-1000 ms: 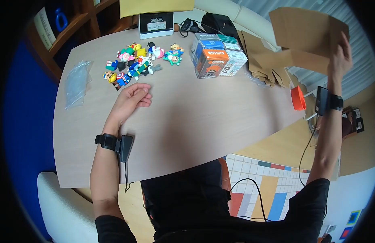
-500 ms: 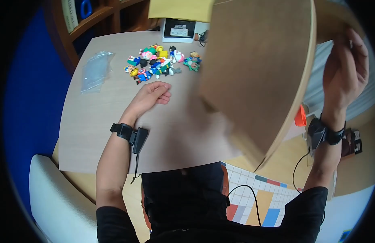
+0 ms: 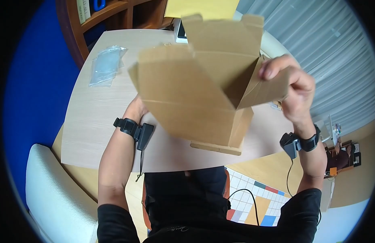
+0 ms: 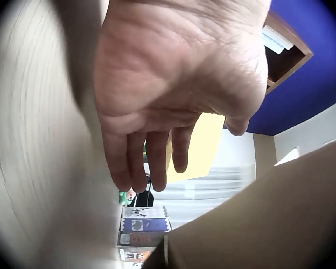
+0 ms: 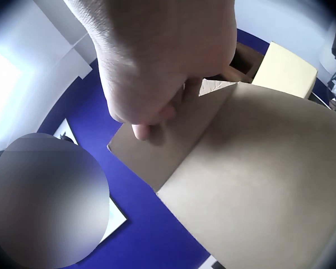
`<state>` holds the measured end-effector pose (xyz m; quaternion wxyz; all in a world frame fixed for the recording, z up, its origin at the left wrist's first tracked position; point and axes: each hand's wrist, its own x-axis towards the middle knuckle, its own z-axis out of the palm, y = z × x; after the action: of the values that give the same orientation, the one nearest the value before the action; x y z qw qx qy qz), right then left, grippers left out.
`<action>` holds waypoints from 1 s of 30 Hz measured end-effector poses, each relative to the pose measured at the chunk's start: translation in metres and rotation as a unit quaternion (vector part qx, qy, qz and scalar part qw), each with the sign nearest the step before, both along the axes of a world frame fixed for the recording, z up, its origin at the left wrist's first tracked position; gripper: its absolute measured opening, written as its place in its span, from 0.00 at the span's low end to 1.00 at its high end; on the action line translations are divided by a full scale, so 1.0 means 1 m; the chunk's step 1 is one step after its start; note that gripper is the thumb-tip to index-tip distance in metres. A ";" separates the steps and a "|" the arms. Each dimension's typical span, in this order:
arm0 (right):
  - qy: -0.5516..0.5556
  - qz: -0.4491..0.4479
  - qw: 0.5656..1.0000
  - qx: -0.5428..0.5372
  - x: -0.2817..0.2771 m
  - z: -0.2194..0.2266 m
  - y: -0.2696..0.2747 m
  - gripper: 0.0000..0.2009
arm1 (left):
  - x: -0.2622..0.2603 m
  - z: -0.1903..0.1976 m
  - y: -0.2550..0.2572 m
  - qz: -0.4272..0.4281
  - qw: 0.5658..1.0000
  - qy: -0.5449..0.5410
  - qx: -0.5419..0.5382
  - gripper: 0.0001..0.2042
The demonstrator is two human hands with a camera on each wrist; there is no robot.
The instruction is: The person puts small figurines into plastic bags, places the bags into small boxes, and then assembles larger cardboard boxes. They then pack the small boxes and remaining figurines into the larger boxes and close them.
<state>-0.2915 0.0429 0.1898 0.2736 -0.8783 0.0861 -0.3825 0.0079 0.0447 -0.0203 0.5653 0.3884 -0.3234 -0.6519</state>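
An opened brown cardboard box (image 3: 187, 101), its flaps spread, hangs tilted over the table in the head view. My right hand (image 3: 296, 87) pinches one of its side flaps between thumb and fingers. The right wrist view shows the thumb pressed on that flap (image 5: 157, 151). Low over the table, my left hand (image 4: 179, 73) has its fingers extended and holds nothing. In the head view the box covers most of that hand. Beyond its fingertips the left wrist view shows small printed boxes (image 4: 145, 224) and part of a green figurine (image 4: 124, 198).
Clear plastic bags (image 3: 107, 67) lie on the table's far left (image 3: 86, 121). A yellow panel (image 3: 201, 8) stands at the back, near a wooden shelf (image 3: 108, 16). The cardboard box hides most of the table's middle and back. A pale seat (image 3: 58, 186) is at the lower left.
My right hand has swung the cardboard box from the far right to in front of me, tipping it on the way. The box now covers the figurines and printed boxes. My left hand stays low over the table.
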 end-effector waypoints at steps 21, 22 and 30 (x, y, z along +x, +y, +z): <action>-0.033 -0.057 0.997 0.047 -0.029 -0.113 -0.016 0.08 | -0.028 0.051 0.005 -0.062 0.958 -0.093 -0.266 0.41; -0.045 -0.057 0.995 0.063 -0.025 -0.118 -0.019 0.08 | -0.028 0.048 0.003 -0.042 0.955 -0.092 -0.279 0.40; -0.120 0.043 0.978 0.164 -0.004 -0.125 -0.051 0.06 | -0.007 0.025 -0.009 0.037 0.922 -0.164 -0.350 0.32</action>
<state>-0.2960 -0.0078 0.0653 0.4385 -0.7720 0.0760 -0.4537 0.0004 0.0354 0.0050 0.6278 0.2793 -0.6045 -0.4031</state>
